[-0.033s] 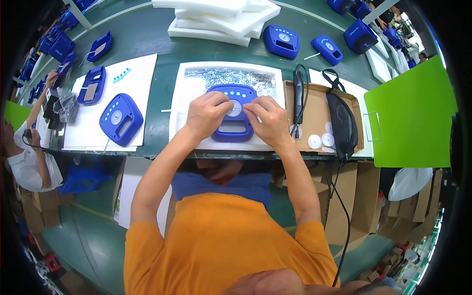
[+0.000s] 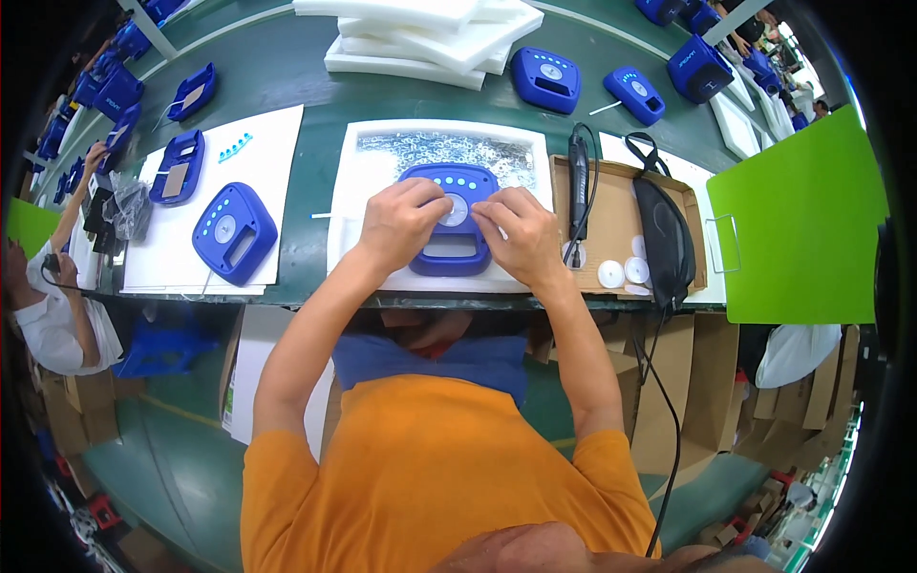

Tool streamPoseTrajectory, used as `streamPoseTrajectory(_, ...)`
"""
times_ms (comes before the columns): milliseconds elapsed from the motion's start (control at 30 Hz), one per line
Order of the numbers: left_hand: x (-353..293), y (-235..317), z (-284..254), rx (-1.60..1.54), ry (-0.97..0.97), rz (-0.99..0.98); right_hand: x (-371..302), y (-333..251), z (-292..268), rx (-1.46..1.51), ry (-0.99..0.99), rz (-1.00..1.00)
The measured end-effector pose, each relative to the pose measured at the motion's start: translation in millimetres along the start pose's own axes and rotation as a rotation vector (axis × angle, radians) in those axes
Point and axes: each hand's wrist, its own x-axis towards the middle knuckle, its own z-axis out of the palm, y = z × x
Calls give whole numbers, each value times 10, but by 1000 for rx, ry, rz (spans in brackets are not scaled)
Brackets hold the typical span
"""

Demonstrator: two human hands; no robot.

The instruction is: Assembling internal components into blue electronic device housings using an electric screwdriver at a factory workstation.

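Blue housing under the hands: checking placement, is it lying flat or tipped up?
Flat: the blue housing lies face-up on the white tray.

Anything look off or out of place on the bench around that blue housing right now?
Nothing stands out. The blue housing lies flat on the white tray under the left hand and right hand; nothing looks spilled or broken.

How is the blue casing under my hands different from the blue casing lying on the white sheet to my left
The casing under the hands lies square-on on the white tray, with the left hand and right hand on it; the casing on the white sheet lies tilted and untouched. Both are blue, with a round grey centre, a row of pale dots and a handle slot.
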Motion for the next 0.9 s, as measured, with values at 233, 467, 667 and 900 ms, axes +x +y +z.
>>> streamPoseTrajectory(233,-24,6,-49,129,-85,149,-48,-27,-66,34,-4,28)
streamPoseTrajectory(467,-158,85,-162,19,-84,-1,-69,-101,-56,41,-15,46)
streamPoseTrajectory(667,-244,49,-180,5,-122,-133,-65,-253,24,76,-78,-3)
streamPoseTrajectory(900,-295,-3,-136,-18,-179,-156,-216,-508,165,-48,-132,59)
